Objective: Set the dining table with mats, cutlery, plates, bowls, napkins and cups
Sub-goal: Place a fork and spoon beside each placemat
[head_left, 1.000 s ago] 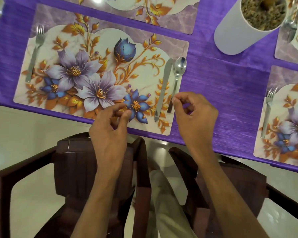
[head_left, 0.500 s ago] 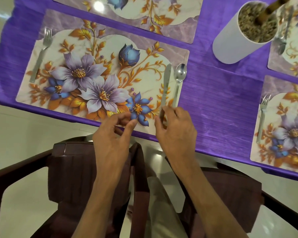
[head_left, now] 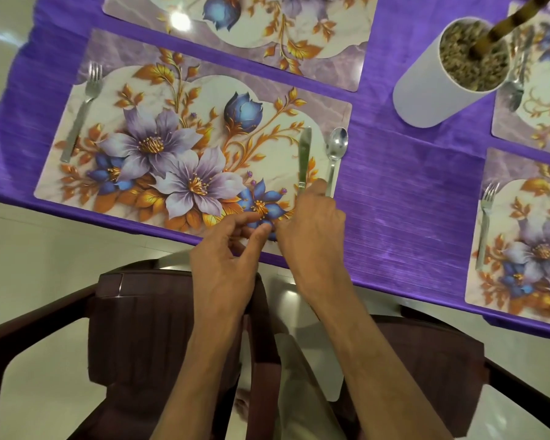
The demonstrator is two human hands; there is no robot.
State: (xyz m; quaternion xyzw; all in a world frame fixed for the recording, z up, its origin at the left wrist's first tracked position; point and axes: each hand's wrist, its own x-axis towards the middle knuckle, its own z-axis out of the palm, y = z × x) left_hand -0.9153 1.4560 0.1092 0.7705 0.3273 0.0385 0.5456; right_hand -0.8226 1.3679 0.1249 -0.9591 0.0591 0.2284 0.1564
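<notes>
Shiny steel cutlery is laid on the flowery mat [head_left: 134,128] in the middle of the frame: a fork [head_left: 82,109] at its left edge, a knife [head_left: 304,157] & spoon [head_left: 334,157] side by side at its right. The knife handle's low end is touched, maybe pinched, by the right hand [head_left: 311,230]; the grip is partly hidden. Nothing is held by the left hand [head_left: 226,258], fingers loose, tips on the mat's near edge. The knife is likely stiff, light & a bit slippy, so it's best taken by the handle, not the blade. No plates, bowls, napkins or cups are seen yet.
</notes>
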